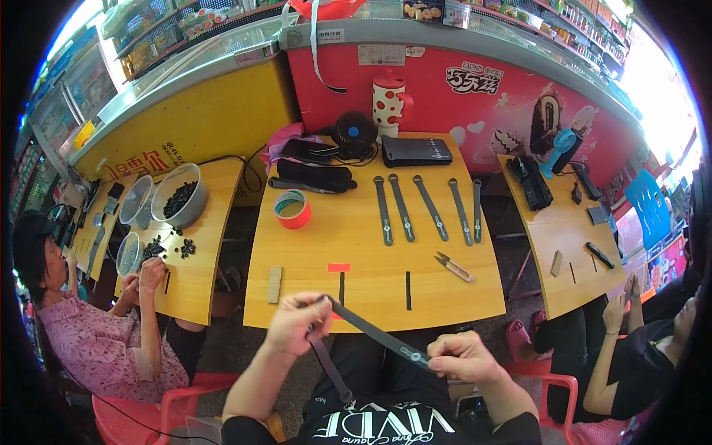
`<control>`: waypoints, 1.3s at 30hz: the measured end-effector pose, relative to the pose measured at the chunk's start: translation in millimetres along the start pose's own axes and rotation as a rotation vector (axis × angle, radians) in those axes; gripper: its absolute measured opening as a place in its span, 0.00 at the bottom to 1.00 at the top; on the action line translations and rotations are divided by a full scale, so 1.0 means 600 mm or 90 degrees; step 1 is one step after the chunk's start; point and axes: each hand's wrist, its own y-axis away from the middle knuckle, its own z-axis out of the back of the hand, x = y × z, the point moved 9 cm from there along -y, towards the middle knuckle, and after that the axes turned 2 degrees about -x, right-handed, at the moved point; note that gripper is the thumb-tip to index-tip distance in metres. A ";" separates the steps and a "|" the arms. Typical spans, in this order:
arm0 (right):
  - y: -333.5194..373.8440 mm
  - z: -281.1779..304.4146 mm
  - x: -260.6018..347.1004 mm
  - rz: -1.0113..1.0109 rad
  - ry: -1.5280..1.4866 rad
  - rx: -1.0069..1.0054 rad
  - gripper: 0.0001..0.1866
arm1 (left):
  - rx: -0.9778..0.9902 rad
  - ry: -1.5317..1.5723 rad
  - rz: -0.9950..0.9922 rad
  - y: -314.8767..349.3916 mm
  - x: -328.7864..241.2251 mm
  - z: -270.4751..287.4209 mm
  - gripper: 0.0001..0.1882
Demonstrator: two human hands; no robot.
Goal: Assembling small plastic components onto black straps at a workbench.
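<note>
A: Two hands up, both pinching one dark strap [378, 335]. Left hand [300, 322] clenched on its upper end, right hand [463, 358] gripping the lower end at a small ring fitting. Strap runs taut and slanted between them, over the lap, just short of the near edge of the bench [311, 278].

B: Loose tail?

A: Yes, a second strip hangs from the left hand down toward the torso.

B: What's ahead of the hands?

A: Two short black marks and a red tag [338, 267] just past the left hand, near the bench edge. Small wooden block [274, 285] off to the left of that hand. Snips [453, 267] ahead of the right hand. Five finished straps [426, 208] laid in a row farther out, tape roll [291, 208] to their left.

B: Room to move?

A: Open bench between the marks and the strap row. Gaps on both sides between this bench and the neighbours' benches. Seated people at each side, well apart from both hands; the left one's hands sit at black beads [178, 199].
</note>
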 end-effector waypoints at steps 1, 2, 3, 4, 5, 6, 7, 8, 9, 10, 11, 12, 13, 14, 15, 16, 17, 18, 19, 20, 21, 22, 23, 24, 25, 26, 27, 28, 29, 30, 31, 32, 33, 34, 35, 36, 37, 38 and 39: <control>-0.007 -0.007 -0.005 -0.013 0.025 0.008 0.06 | -0.013 -0.033 -0.015 -0.018 -0.022 0.004 0.06; -0.016 -0.019 -0.009 -0.026 0.050 0.015 0.06 | -0.026 -0.066 -0.029 -0.039 -0.044 0.005 0.06; -0.031 -0.030 -0.008 -0.014 0.080 0.004 0.07 | -0.031 -0.108 -0.033 -0.064 -0.066 -0.006 0.05; -0.043 -0.039 -0.011 -0.015 0.079 -0.003 0.07 | -0.027 -0.149 -0.036 -0.096 -0.089 -0.028 0.06; -0.059 -0.033 -0.003 0.041 0.115 -0.078 0.07 | -0.042 -0.221 -0.071 -0.130 -0.113 -0.040 0.06; -0.075 -0.032 0.003 0.099 0.145 -0.143 0.08 | -0.066 -0.297 -0.107 -0.161 -0.139 -0.044 0.06; -0.103 -0.041 -0.004 0.101 0.138 -0.134 0.08 | -0.064 -0.356 -0.129 -0.191 -0.161 -0.050 0.07; -0.127 -0.031 0.027 0.241 0.206 -0.210 0.07 | -0.056 -0.411 -0.151 -0.227 -0.179 -0.058 0.07; -0.140 -0.025 0.057 0.379 0.274 -0.289 0.07 | -0.071 -0.445 -0.138 -0.266 -0.186 -0.057 0.06; -0.169 -0.028 0.061 0.379 0.273 -0.289 0.07 | -0.087 -0.478 -0.126 -0.305 -0.191 -0.053 0.06; -0.200 -0.016 0.057 0.336 0.182 -0.327 0.08 | -0.092 -0.515 -0.102 -0.347 -0.190 -0.044 0.06; -0.225 0.003 0.048 0.290 0.095 -0.371 0.09 | -0.088 -0.549 -0.076 -0.377 -0.190 -0.056 0.07; -0.249 0.013 0.049 0.292 0.096 -0.376 0.09 | -0.097 -0.584 -0.080 -0.404 -0.191 -0.069 0.07; -0.276 0.013 0.047 0.300 0.108 -0.364 0.07 | -0.085 -0.577 -0.086 -0.446 -0.181 -0.051 0.06; -0.297 0.022 0.043 0.307 0.126 -0.363 0.06 | -0.088 -0.631 -0.088 -0.484 -0.167 -0.049 0.06; -0.317 0.031 0.032 0.305 0.127 -0.365 0.06 | -0.094 -0.686 -0.088 -0.513 -0.155 -0.050 0.06; -0.335 0.034 0.025 0.302 0.185 -0.357 0.05 | -0.092 -0.684 -0.086 -0.534 -0.145 -0.052 0.06; -0.350 0.036 0.020 0.299 0.242 -0.348 0.04 | -0.063 -0.770 -0.093 -0.554 -0.133 -0.060 0.06; -0.360 0.044 0.016 0.295 0.244 -0.348 0.04 | -0.032 -0.855 -0.100 -0.573 -0.121 -0.065 0.06; -0.377 0.047 0.011 0.253 0.319 -0.324 0.04 | -0.032 -0.853 -0.096 -0.591 -0.114 -0.060 0.06; -0.393 0.048 0.004 0.210 0.394 -0.298 0.05 | -0.054 -0.912 -0.074 -0.608 -0.107 -0.049 0.06; -0.405 0.052 0.003 0.206 0.393 -0.296 0.05 | -0.077 -0.972 -0.052 -0.623 -0.101 -0.035 0.07; -0.414 0.058 0.001 0.202 0.406 -0.297 0.04 | -0.070 -0.969 -0.047 -0.627 -0.097 -0.040 0.07; -0.423 0.065 0.000 0.198 0.418 -0.298 0.04 | -0.082 -0.967 -0.037 -0.630 -0.096 -0.041 0.05; -0.428 0.073 0.002 0.191 0.419 -0.300 0.04 | -0.095 -0.966 -0.026 -0.633 -0.094 -0.042 0.05; -0.433 0.066 0.008 0.190 0.441 -0.283 0.04 | -0.098 -0.967 -0.020 -0.638 -0.090 -0.033 0.05; -0.438 0.060 0.009 0.189 0.462 -0.265 0.04 | -0.106 -0.958 -0.030 -0.644 -0.090 -0.027 0.06; -0.444 0.060 0.005 0.186 0.459 -0.261 0.04 | -0.114 -0.951 -0.040 -0.649 -0.089 -0.021 0.08; -0.451 0.059 -0.001 0.173 0.496 -0.253 0.04 | -0.115 -0.952 -0.036 -0.659 -0.085 -0.012 0.08; -0.456 0.056 -0.007 0.161 0.533 -0.246 0.05 | -0.105 -0.997 -0.051 -0.667 -0.083 -0.009 0.08; -0.460 0.053 -0.012 0.161 0.531 -0.243 0.05 | -0.094 -1.042 -0.067 -0.673 -0.080 -0.005 0.08; -0.462 0.059 -0.015 0.176 0.528 -0.241 0.04 | -0.086 -1.040 -0.069 -0.674 -0.070 -0.016 0.08; -0.462 0.061 -0.015 0.193 0.522 -0.235 0.04 | -0.156 -1.075 -0.161 -0.657 -0.084 -0.029 0.10; -0.461 0.064 -0.012 0.191 0.524 -0.239 0.04 | -0.227 -1.105 -0.255 -0.640 -0.102 -0.045 0.12; -0.461 0.056 -0.013 0.171 0.581 -0.218 0.04 | -0.227 -1.105 -0.255 -0.631 -0.108 -0.051 0.12; -0.460 0.049 -0.014 0.150 0.638 -0.197 0.05 | -0.228 -1.076 -0.209 -0.623 -0.110 -0.050 0.13; -0.456 0.048 -0.010 0.149 0.639 -0.200 0.05 | -0.228 -1.046 -0.164 -0.619 -0.107 -0.047 0.15; -0.453 0.046 -0.007 0.138 0.657 -0.195 0.05 | -0.227 -1.046 -0.167 -0.616 -0.108 -0.050 0.15; -0.449 0.045 -0.005 0.127 0.675 -0.190 0.06 | -0.234 -1.046 -0.167 -0.612 -0.109 -0.051 0.14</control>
